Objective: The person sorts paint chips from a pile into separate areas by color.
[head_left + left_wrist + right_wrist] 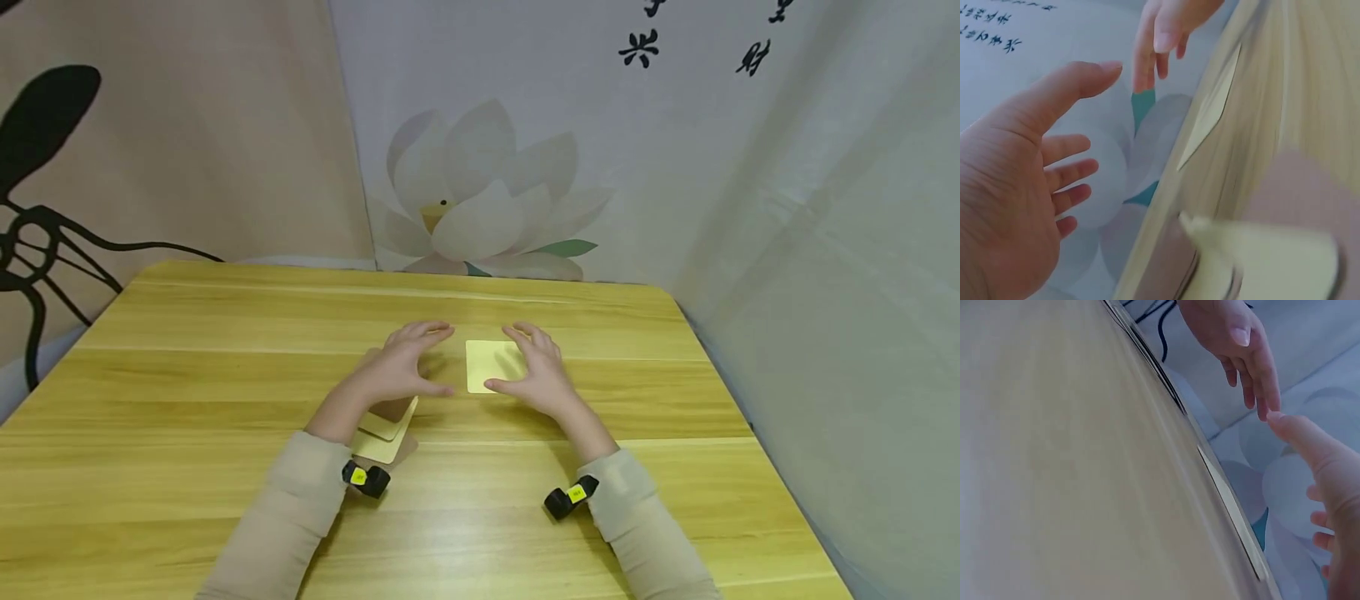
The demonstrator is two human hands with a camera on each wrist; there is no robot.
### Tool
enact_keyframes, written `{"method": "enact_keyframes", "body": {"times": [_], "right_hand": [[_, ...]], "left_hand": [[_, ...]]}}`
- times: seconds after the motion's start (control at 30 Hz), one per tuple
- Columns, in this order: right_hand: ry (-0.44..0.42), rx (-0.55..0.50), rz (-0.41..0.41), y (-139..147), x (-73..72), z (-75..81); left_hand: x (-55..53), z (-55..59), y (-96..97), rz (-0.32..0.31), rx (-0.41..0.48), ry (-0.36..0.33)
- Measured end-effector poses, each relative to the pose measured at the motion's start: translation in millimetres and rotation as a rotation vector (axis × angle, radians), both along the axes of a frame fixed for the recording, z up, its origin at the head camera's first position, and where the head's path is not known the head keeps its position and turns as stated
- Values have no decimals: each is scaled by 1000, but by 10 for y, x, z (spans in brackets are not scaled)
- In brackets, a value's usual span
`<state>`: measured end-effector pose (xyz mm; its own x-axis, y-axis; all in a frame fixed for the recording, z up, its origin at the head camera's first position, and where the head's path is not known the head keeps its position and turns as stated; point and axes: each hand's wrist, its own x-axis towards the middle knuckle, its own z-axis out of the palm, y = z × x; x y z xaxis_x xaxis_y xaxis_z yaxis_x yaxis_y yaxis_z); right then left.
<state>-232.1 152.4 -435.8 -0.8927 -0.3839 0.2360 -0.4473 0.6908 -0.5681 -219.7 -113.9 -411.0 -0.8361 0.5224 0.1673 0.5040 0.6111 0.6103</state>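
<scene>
A pale yellow square card with rounded corners (480, 367) lies flat on the table, partly behind my right hand (538, 377) in the head view. That hand hovers over the card's right side, thumb and fingers spread apart, holding nothing. My left hand (397, 367) is raised over a fanned pile of brown and yellow cards (381, 446), which it and the forearm partly hide. Its thumb stands well away from the fingers, and nothing is in it. In the left wrist view the pile's yellow card (1272, 256) and brown card (1300, 187) show below the palm.
The wooden table (600, 517) reaches back to a curtain (487, 67) printed with a lotus. A black wrist camera (366, 479) is strapped at the left cuff, another (572, 497) at the right. Dark printed lines and a leaf shape (48, 117) mark the left curtain.
</scene>
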Motion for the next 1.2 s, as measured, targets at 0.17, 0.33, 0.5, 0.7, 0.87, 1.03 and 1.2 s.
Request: {"method": "enact_keyframes", "body": {"times": [0.17, 0.33, 0.5, 0.7, 0.87, 1.03, 1.2], "right_hand": [[-8, -12, 2, -151, 87, 29], [-19, -35, 11, -304, 146, 6], [-16, -42, 17, -444, 182, -18], [-39, -36, 38, -625, 211, -34], [-39, 0, 38, -757, 240, -50], [-77, 21, 26, -885, 280, -67], [-111, 39, 33, -1004, 313, -87]], "left_hand": [[25, -24, -211, 1, 9, -11], [22, -90, -410, 12, 12, -29], [34, -139, -582, 5, 1, -47], [36, -208, -773, 2, 0, -63], [30, -249, -905, -5, 1, -86], [11, -292, -1007, -8, 1, -92], [1, -322, -1061, -8, -11, -108]]}}
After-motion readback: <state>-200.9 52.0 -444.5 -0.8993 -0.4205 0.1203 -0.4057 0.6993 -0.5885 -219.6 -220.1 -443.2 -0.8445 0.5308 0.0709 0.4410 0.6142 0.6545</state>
